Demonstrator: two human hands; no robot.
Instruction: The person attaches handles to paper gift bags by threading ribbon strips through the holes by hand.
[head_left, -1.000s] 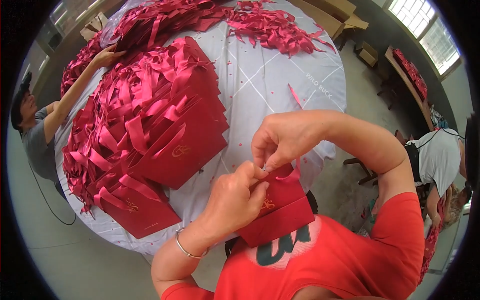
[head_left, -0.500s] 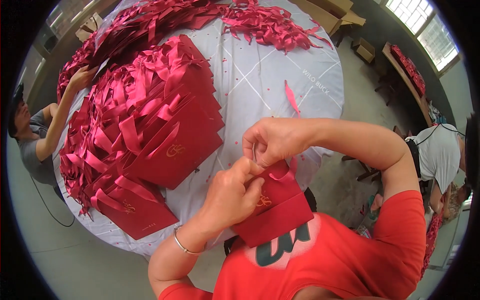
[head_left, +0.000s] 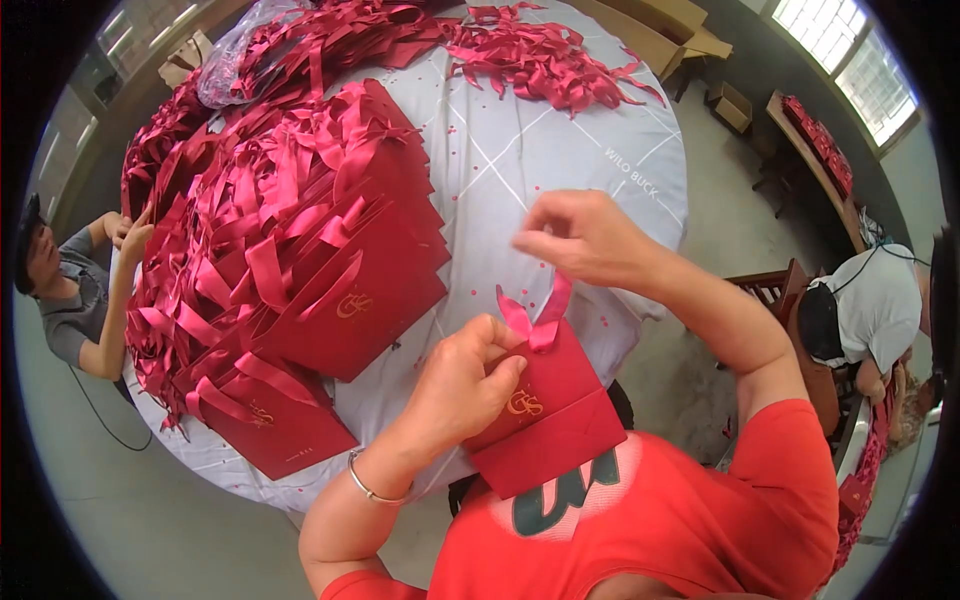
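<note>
A small red paper gift bag (head_left: 545,440) with a gold emblem leans at the table edge against my shirt. A pink ribbon (head_left: 543,332) is knotted at its top, with two tails sticking up. My left hand (head_left: 465,385) is closed on the bag's upper left edge, thumb in front. Above the ribbon, my right hand (head_left: 585,240) hangs over the table with loosely curled fingers and the thumb apart. Nothing shows between them, though the fingertips are slightly blurred. One ribbon tail runs up behind the right hand's lower edge.
A stack of red ribboned bags (head_left: 350,290) fills the table's left side. Loose pink ribbons (head_left: 550,60) lie at the back, beside clear plastic wrap (head_left: 235,65). A person (head_left: 75,290) handles bags at far left; another person (head_left: 865,310) bends at right. Cardboard boxes (head_left: 640,35) stand behind.
My right hand has let go of the knot and moved up and away. The ribbon tails now show. My left hand stays on the bag. The person at left has drawn their arm back.
</note>
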